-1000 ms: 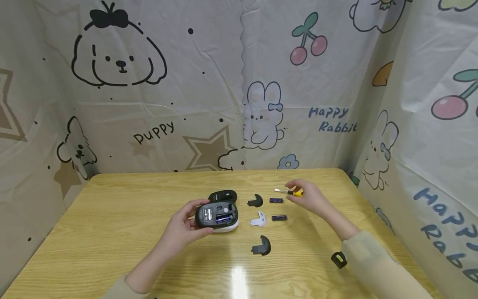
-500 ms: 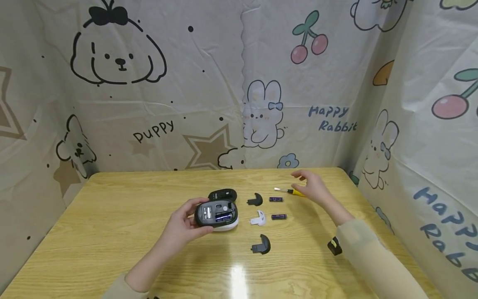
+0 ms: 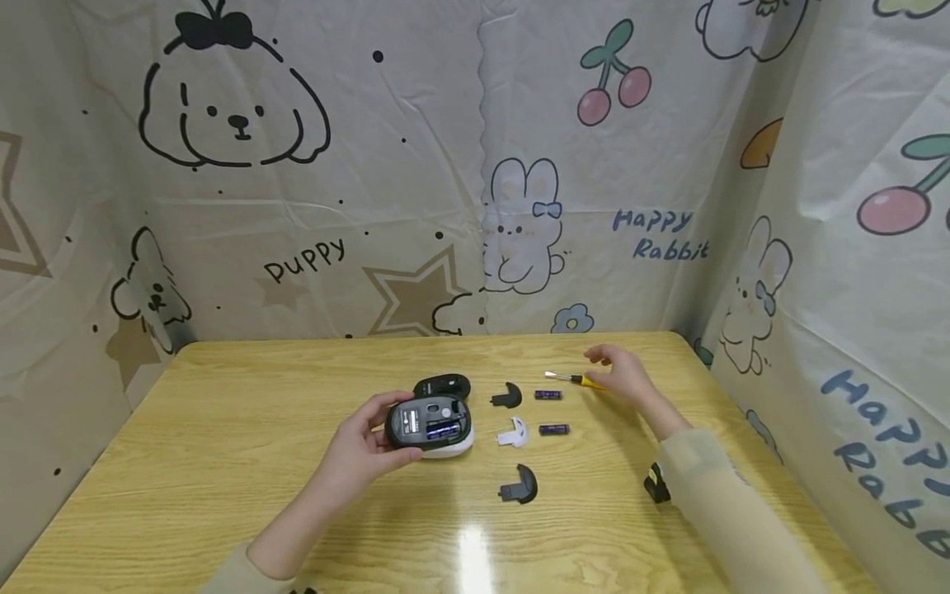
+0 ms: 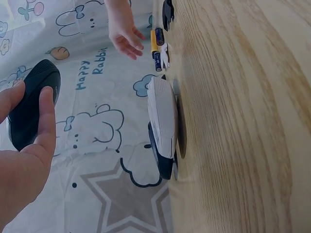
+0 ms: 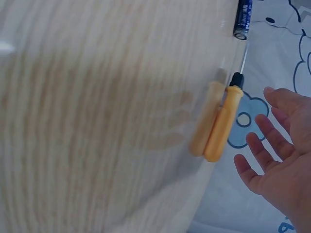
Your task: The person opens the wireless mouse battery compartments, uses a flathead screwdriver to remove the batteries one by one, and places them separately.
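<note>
Cartoon-printed cloth walls enclose a wooden table [image 3: 223, 429] on three sides. At centre, the left hand [image 3: 361, 450] grips an upturned computer mouse [image 3: 430, 422], thumb and fingers curled round its body, so that the open battery bay, with one cell inside, faces up; a second, dark mouse [image 3: 443, 385] lies just beyond it at 12 o'clock. At 2 o'clock from the held mouse, the right hand [image 3: 622, 375] now hovers with fingers loosely spread and holds nothing. The yellow-handled screwdriver [image 5: 221, 124], pinched in those fingers a second ago, lies flat on the table just beside them, its blade pointing toward the mouse. This suggests that the tool has been put aside and the right hand is free for another part. Two loose batteries [image 3: 547, 395] [image 3: 553, 430] lie between screwdriver and mouse, with two black covers [image 3: 507, 398] [image 3: 519, 487] and a white clip [image 3: 514, 434] near them, unmoved.
</note>
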